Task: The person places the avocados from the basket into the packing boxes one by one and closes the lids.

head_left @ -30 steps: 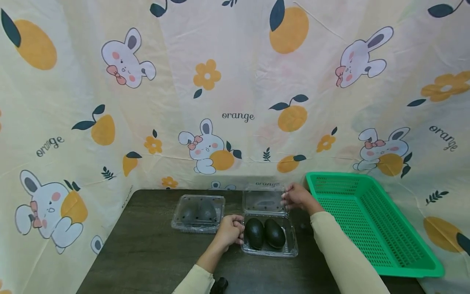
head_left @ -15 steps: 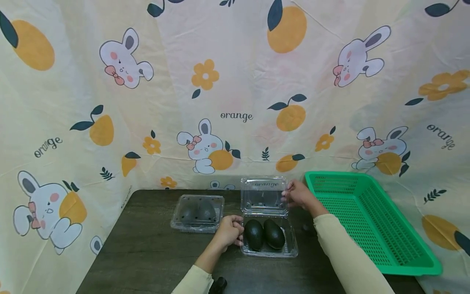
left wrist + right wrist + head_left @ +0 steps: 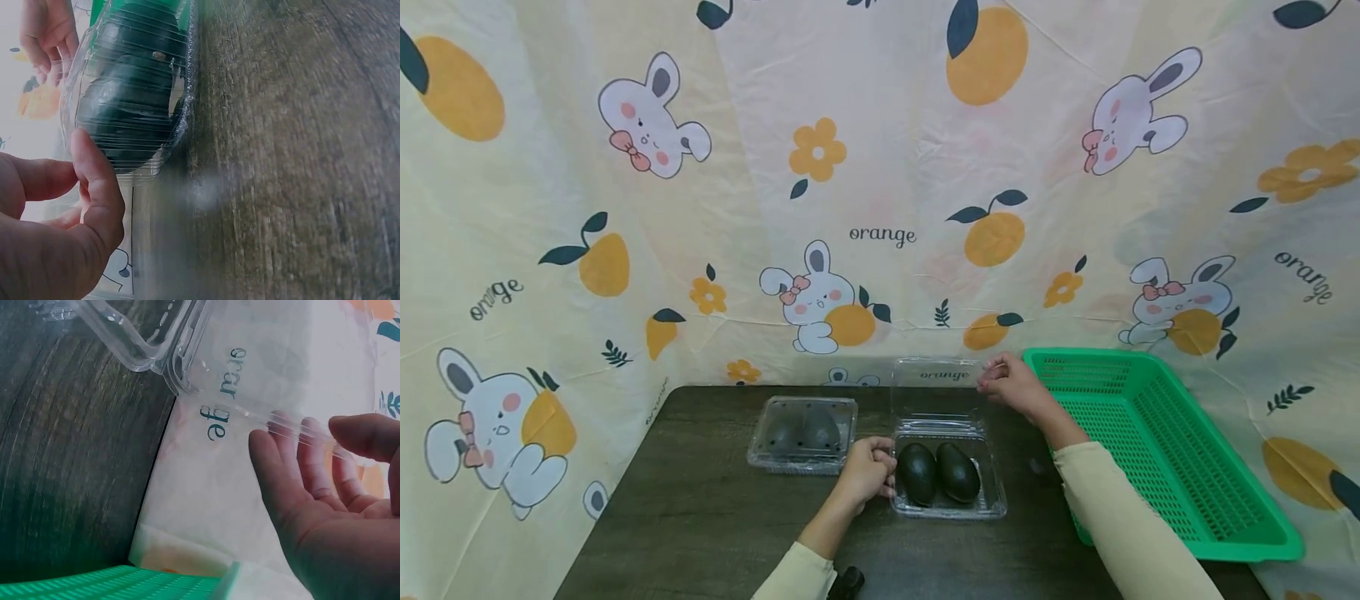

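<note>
A clear plastic clamshell (image 3: 951,510) stands on the dark table with its lid (image 3: 934,396) raised at the back. Two dark green avocados (image 3: 917,473) lie side by side in its base. At the base's left rim is my left hand (image 3: 867,471), its thumb and forefinger pinching the edge. My right hand (image 3: 1011,385) holds the lid's right edge; in the right wrist view the thumb is on one side of the clear plastic and the fingers (image 3: 312,469) on the other. Through the ribbed wall in the left wrist view, the avocados (image 3: 128,100) appear dark.
Left of my left hand is a closed clear clamshell (image 3: 803,435) with dark rounded shapes inside. A green perforated basket (image 3: 1165,458) stands at the right, beside my right forearm. Behind the table (image 3: 700,517) hangs a curtain (image 3: 880,167) printed with rabbits and oranges.
The lid has swung up and back from its lower tilt, with my right hand moving up along with it. My left hand stays at the base's left rim.
</note>
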A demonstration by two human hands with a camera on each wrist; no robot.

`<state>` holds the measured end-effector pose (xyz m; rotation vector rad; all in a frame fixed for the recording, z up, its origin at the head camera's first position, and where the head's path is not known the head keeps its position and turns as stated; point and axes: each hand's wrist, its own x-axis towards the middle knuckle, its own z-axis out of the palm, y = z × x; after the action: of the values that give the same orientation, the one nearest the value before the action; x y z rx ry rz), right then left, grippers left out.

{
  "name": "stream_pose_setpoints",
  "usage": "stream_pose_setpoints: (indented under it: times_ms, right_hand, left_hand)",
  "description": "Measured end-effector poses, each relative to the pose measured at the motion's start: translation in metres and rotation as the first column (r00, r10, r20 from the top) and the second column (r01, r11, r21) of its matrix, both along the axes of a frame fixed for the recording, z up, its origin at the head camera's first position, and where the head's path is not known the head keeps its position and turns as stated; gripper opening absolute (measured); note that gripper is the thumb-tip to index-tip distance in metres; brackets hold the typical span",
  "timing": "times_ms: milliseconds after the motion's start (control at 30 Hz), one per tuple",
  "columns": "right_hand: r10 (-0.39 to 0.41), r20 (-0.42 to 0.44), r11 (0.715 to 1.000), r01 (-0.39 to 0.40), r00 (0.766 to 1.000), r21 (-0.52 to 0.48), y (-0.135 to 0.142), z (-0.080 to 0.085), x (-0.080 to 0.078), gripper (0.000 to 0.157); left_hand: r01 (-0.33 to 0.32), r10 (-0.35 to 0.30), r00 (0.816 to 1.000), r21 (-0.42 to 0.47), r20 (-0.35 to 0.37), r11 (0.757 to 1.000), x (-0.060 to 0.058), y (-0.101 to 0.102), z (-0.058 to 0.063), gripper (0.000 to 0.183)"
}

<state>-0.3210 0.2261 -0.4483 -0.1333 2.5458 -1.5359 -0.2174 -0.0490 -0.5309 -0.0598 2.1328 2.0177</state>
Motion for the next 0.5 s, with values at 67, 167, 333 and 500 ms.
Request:
stream_pose_setpoints:
  times_ms: [67,167,333,500]
  right_hand:
    - [0.016,-0.027,1.0,-0.016,1.0,0.0,0.0,0.002,0.002,0.028]
    - [0.034,-0.062,0.999,-0.032,0.998,0.022,0.001,0.006,0.008,0.023]
    - [0.032,-0.087,0.999,-0.027,0.996,0.047,-0.001,0.015,0.025,0.02]
    - [0.018,-0.035,0.998,-0.02,0.999,-0.059,-0.003,0.023,0.044,0.029]
  left_hand:
    - [-0.006,0.006,1.0,0.003,-0.011,1.0,0.001,0.0,0.001,0.037]
    - [-0.016,0.017,0.999,0.003,-0.027,1.0,0.001,0.001,0.001,0.037]
    - [-0.037,0.036,0.999,-0.013,-0.029,0.999,0.001,0.002,0.0,0.036]
    - [-0.048,0.047,0.999,-0.032,-0.023,0.998,-0.001,0.003,-0.002,0.037]
